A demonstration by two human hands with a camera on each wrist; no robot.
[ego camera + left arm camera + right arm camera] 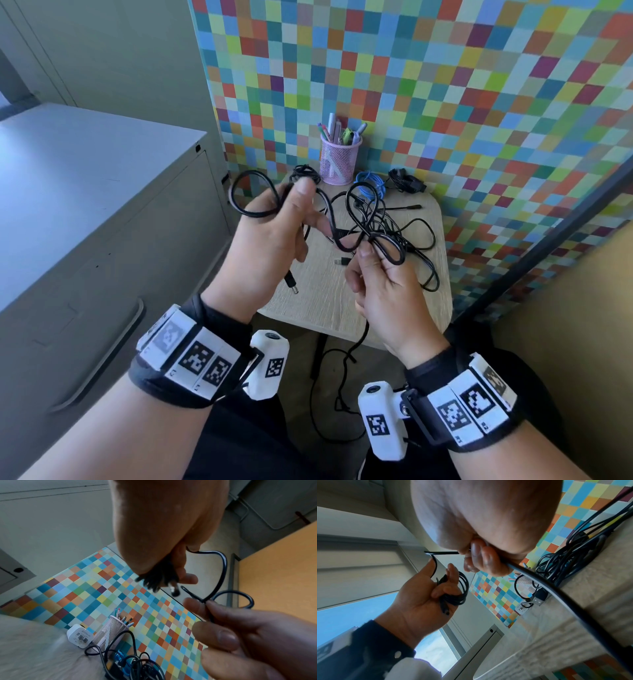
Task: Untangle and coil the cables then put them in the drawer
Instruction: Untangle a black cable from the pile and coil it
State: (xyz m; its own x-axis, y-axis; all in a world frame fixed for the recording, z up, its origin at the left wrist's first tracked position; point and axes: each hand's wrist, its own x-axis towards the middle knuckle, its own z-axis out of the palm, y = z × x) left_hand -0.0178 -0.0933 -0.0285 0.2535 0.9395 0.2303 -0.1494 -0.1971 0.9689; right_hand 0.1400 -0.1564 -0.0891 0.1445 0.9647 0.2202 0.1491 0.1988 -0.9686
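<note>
The left hand (270, 236) holds a few finished loops of a black cable (251, 195), fingers curled round the bundle, with the barrel plug (291, 284) hanging below the palm. The right hand (383, 291) pinches the same cable further along, thumb and fingers closed on a small loop (390, 250); the slack drops past the near edge of the surface (318, 301) towards the floor. Both grips are clenched on the cable, above the near part of the surface.

The rest of the cables lie in a black tangle (404, 229) at the middle of the surface, with a blue cable (371, 181) and a black adapter (407, 183) at the far side beside a pink pen holder (339, 161). The drawer (99, 346) sits to the left, closed.

The likeliest trouble: the held cable appears to run close to the tangle, so a pull to feed the next loop could drag the pile along or tighten a knot. The long slack below could also catch on the surface's leg or edge. If the left grip loosens, the loops will probably spring apart. A USB plug (342, 261) lies loose just below the hands and could be swept off.
</note>
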